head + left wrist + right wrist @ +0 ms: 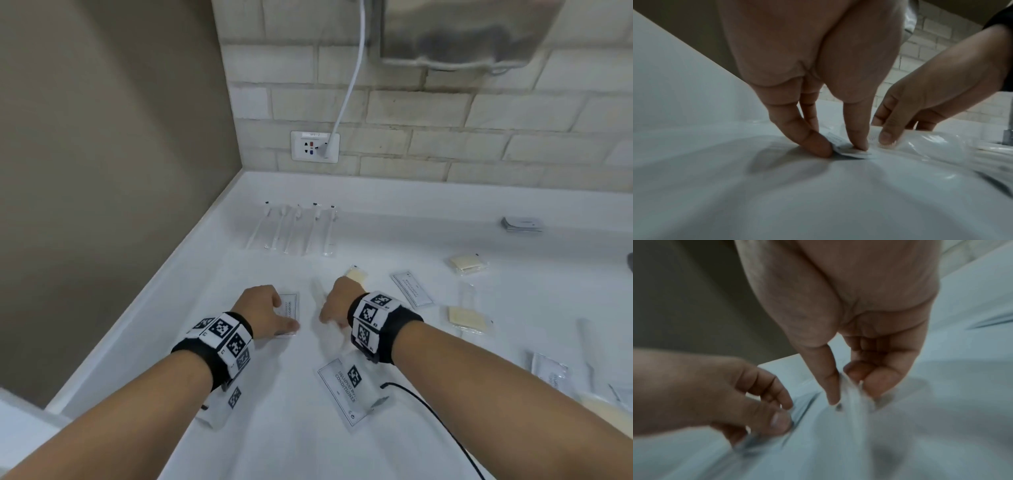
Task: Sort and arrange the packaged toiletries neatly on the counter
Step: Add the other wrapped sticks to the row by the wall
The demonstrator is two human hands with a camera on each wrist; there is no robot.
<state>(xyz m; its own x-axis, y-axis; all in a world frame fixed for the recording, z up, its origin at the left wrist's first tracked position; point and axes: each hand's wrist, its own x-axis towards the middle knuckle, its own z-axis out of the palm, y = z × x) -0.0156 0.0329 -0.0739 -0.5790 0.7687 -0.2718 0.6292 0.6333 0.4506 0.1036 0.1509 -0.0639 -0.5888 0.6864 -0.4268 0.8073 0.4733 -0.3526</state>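
On the white counter [394,219] lies a white shampoo sachet [290,310] [851,153]. My left hand [286,320] [840,146] [777,415] pinches its near edge between thumb and a finger against the counter. Just to its right a long clear-wrapped packet [318,291] [931,146] [855,402] lies on the surface. My right hand [329,317] [885,134] [853,386] pinches its wrapper between thumb and fingertips. The two hands are close together, a few centimetres apart. What the clear packet holds is blurred.
Several wrapped toothbrushes [294,229] lie in a row at the back. A shampoo sachet [346,387] is under my right wrist, another sachet [411,287] and yellowish soap packets [467,318] [469,263] lie to the right. A dark stack [522,224] sits far right. Beige wall on the left.
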